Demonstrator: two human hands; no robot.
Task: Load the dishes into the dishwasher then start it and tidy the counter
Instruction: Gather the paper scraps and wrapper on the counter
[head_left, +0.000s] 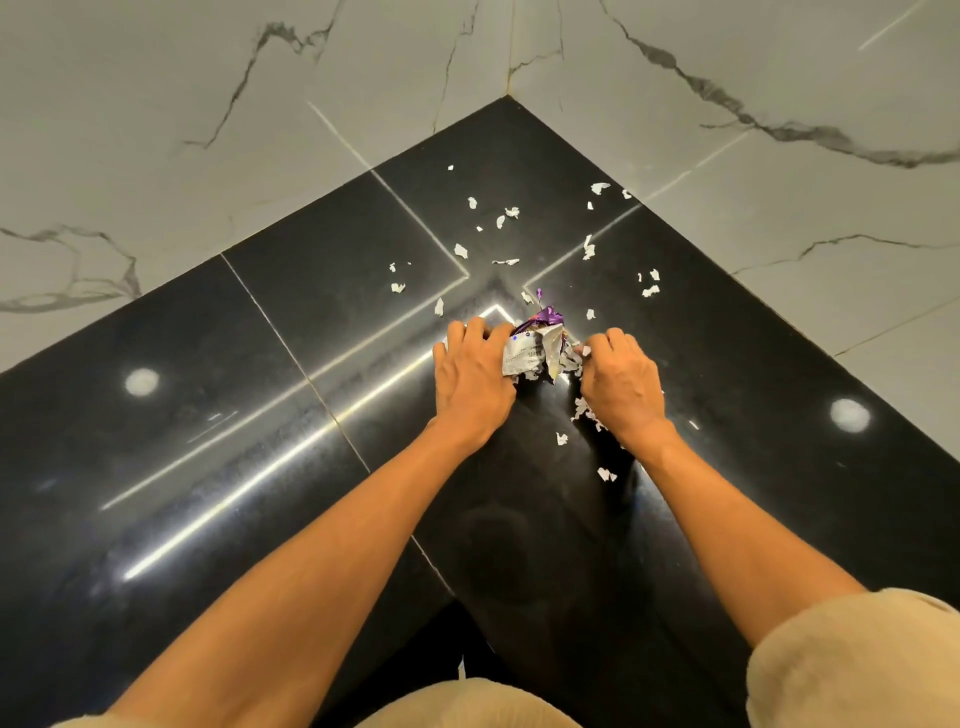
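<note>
Both hands work in the corner of the black counter (260, 415). Left hand (470, 371) has fingers curled over a crumpled silver-and-purple wrapper (535, 351), gripping it against the surface. Right hand (621, 382) is curled just right of the wrapper, pinching or raking a clump of white paper scraps (584, 410); exact hold hard to tell, but a scrap shows at the fingertips

Progress, as a judgement: this looks like the tidy-the-counter stage, late in the task. No dishes and no dishwasher in view, so loading and starting can't be confirmed from here. Tidying is partly done at best: the wrapper and a few scraps are gathered between the hands, but most bits are scattered loose toward the corner where the marble wall (156, 130) panels meet

Counts: two hands, one wrapper, one gathered clump by the right wrist, roughly twenty-five loose scraps spread behind and beside the hands, plus two strays nearer the body by the right forearm. Some are too small to count exactly. Two round light reflections on the counter, one each side

Left to do: collect the far scraps, bin everything
</note>
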